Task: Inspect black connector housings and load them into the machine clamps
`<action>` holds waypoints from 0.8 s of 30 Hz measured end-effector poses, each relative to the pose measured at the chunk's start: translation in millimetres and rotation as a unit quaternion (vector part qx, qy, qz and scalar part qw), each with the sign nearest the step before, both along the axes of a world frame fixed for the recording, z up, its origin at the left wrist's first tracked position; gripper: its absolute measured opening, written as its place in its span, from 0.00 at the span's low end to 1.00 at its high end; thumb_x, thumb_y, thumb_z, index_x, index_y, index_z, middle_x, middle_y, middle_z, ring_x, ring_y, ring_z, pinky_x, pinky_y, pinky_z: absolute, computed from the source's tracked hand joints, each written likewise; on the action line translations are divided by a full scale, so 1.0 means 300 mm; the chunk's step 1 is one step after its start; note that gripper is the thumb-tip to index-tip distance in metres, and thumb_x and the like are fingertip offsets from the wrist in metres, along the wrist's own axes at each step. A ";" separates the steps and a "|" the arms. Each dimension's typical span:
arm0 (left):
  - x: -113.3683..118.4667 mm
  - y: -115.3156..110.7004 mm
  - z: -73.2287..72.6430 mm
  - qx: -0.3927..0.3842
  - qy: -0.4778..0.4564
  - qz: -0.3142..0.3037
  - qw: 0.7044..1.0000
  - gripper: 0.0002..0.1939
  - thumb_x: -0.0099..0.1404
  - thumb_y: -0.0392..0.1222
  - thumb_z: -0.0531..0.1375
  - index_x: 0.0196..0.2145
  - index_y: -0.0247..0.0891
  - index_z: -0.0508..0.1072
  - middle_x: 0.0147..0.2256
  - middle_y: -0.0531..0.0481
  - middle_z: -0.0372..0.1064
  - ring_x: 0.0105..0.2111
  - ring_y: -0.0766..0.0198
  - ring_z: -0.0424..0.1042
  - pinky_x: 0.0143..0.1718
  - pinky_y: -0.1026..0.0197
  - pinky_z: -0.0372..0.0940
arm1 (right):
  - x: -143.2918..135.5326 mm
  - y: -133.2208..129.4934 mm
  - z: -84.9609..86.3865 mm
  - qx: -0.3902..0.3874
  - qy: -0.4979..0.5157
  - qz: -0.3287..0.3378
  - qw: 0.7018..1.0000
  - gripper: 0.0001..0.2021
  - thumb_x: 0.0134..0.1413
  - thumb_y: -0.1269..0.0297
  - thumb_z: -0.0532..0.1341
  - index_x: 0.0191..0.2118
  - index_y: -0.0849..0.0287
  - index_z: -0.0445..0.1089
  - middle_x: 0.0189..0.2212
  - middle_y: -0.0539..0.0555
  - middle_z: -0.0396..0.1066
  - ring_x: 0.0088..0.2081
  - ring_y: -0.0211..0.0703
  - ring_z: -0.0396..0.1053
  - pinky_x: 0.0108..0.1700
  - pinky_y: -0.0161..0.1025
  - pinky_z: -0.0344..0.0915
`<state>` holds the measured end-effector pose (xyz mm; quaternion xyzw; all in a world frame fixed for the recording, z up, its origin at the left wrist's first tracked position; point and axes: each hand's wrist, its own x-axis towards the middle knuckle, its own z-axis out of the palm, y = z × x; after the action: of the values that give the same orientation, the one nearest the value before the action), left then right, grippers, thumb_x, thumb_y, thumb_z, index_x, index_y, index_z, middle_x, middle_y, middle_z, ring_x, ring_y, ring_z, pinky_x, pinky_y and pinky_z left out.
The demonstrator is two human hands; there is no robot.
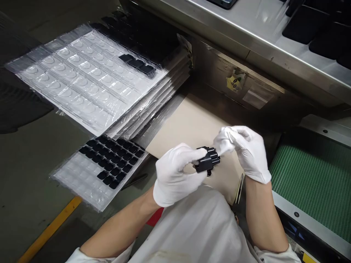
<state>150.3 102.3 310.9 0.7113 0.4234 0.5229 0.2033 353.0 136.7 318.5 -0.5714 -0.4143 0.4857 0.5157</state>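
My left hand (179, 173), in a white glove, grips a small black part (206, 160) between thumb and fingers. Several shiny black cylinders stick out of the part toward the right. My right hand (251, 151), also gloved in white, pinches a bunched white cloth (225, 140) just right of the black part. Cloth and part are very close; whether they touch I cannot tell. Both hands are above a beige board (189, 120) in front of my body.
At the left, stacked clear trays (82, 80) hold some black pieces; a lower tray (85, 179) holds more. A green conveyor belt (315, 179) runs at the right. A metal shelf edge (246, 44) crosses the top, with black items (305, 23) on it.
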 end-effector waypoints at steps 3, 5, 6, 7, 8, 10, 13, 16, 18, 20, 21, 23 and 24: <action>-0.004 0.008 -0.008 -0.011 0.002 -0.001 1.000 0.20 0.55 0.27 0.68 0.45 0.43 0.77 0.29 0.56 0.72 0.26 0.69 0.70 0.30 0.65 0.68 | -0.021 -0.043 0.073 0.040 -0.025 0.060 0.997 0.03 0.56 0.63 0.72 0.34 0.55 0.80 0.34 0.51 0.80 0.37 0.45 0.78 0.41 0.44 0.77; -0.001 0.015 -0.010 -0.015 0.004 -0.001 1.000 0.20 0.56 0.27 0.67 0.45 0.44 0.77 0.28 0.56 0.72 0.26 0.69 0.71 0.30 0.64 0.68 | -0.046 -0.074 0.123 0.080 -0.094 0.126 0.984 0.01 0.57 0.67 0.71 0.35 0.53 0.81 0.35 0.51 0.80 0.37 0.46 0.78 0.41 0.44 0.76; 0.001 0.018 -0.012 -0.017 0.003 -0.002 1.000 0.20 0.56 0.27 0.67 0.44 0.44 0.77 0.28 0.56 0.72 0.26 0.68 0.71 0.30 0.64 0.68 | -0.056 -0.085 0.140 0.098 -0.143 0.150 0.973 0.04 0.57 0.69 0.70 0.36 0.52 0.81 0.35 0.51 0.80 0.38 0.46 0.78 0.41 0.44 0.76; 0.004 0.021 -0.015 -0.016 0.002 -0.002 1.000 0.19 0.55 0.27 0.67 0.44 0.43 0.77 0.28 0.56 0.73 0.26 0.68 0.71 0.29 0.64 0.67 | -0.062 -0.092 0.149 0.111 -0.196 0.162 0.961 0.06 0.57 0.71 0.69 0.37 0.52 0.82 0.35 0.51 0.81 0.39 0.45 0.78 0.42 0.43 0.76; 0.007 0.023 -0.019 -0.014 -0.001 -0.003 1.000 0.19 0.55 0.27 0.68 0.43 0.43 0.77 0.28 0.56 0.73 0.26 0.67 0.71 0.28 0.64 0.67 | -0.064 -0.093 0.151 0.117 -0.247 0.161 0.948 0.07 0.58 0.72 0.67 0.37 0.51 0.82 0.36 0.50 0.81 0.39 0.45 0.78 0.43 0.42 0.75; 0.011 0.026 -0.029 -0.016 -0.004 0.000 1.000 0.18 0.54 0.27 0.69 0.42 0.41 0.76 0.27 0.56 0.72 0.24 0.68 0.69 0.28 0.64 0.66 | -0.054 -0.082 0.132 0.104 -0.329 0.124 0.931 0.08 0.59 0.72 0.65 0.36 0.51 0.81 0.35 0.50 0.81 0.37 0.43 0.77 0.43 0.41 0.74; 0.014 0.024 -0.046 -0.049 -0.020 0.011 0.999 0.19 0.52 0.25 0.68 0.41 0.40 0.77 0.27 0.56 0.72 0.24 0.69 0.69 0.29 0.64 0.67 | -0.011 -0.026 0.068 0.084 -0.376 0.051 0.921 0.07 0.60 0.69 0.65 0.36 0.52 0.81 0.34 0.50 0.80 0.34 0.43 0.75 0.40 0.42 0.72; 0.014 0.019 -0.054 -0.097 -0.054 0.025 0.993 0.18 0.51 0.26 0.68 0.39 0.39 0.79 0.29 0.55 0.75 0.26 0.68 0.72 0.31 0.63 0.70 | 0.052 0.081 -0.025 0.083 -0.385 -0.036 0.919 0.07 0.64 0.62 0.64 0.42 0.54 0.80 0.39 0.54 0.80 0.38 0.46 0.77 0.42 0.42 0.71; 0.016 0.018 -0.053 -0.139 -0.071 0.045 0.987 0.17 0.50 0.27 0.69 0.38 0.38 0.80 0.29 0.53 0.78 0.27 0.66 0.75 0.32 0.63 0.72 | 0.102 0.168 -0.100 0.058 -0.411 -0.088 0.906 0.12 0.67 0.60 0.60 0.46 0.58 0.79 0.43 0.58 0.80 0.43 0.47 0.76 0.48 0.42 0.70; 0.021 0.020 -0.051 -0.193 -0.100 0.060 0.974 0.17 0.49 0.27 0.70 0.37 0.38 0.81 0.30 0.52 0.79 0.29 0.64 0.78 0.32 0.63 0.74 | 0.150 0.240 -0.177 0.008 -0.438 -0.089 0.895 0.13 0.64 0.64 0.60 0.49 0.63 0.78 0.44 0.62 0.79 0.45 0.49 0.76 0.51 0.44 0.68; 0.024 0.021 -0.050 -0.221 -0.123 0.060 0.966 0.17 0.48 0.28 0.71 0.37 0.37 0.81 0.31 0.52 0.80 0.29 0.64 0.79 0.31 0.63 0.75 | 0.170 0.262 -0.213 -0.021 -0.447 -0.074 0.891 0.14 0.61 0.66 0.62 0.50 0.65 0.78 0.43 0.63 0.79 0.45 0.51 0.76 0.51 0.45 0.68; 0.029 0.025 -0.050 -0.265 -0.173 0.052 0.947 0.16 0.48 0.27 0.71 0.36 0.37 0.81 0.32 0.51 0.81 0.30 0.63 0.80 0.31 0.64 0.76 | 0.190 0.264 -0.269 -0.080 -0.459 -0.048 0.883 0.20 0.54 0.71 0.65 0.53 0.68 0.77 0.41 0.66 0.80 0.43 0.54 0.76 0.51 0.49 0.67; 0.031 0.026 -0.051 -0.278 -0.191 0.048 0.940 0.16 0.48 0.27 0.71 0.36 0.36 0.81 0.32 0.50 0.81 0.31 0.62 0.80 0.31 0.64 0.76 | 0.190 0.244 -0.287 -0.103 -0.466 -0.042 0.878 0.23 0.52 0.72 0.66 0.55 0.68 0.75 0.41 0.67 0.80 0.43 0.56 0.77 0.51 0.50 0.68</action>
<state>159.7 110.1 295.6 0.4919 0.5385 0.5198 0.4448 409.9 209.8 232.4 -0.7983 -0.5299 0.1809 0.2216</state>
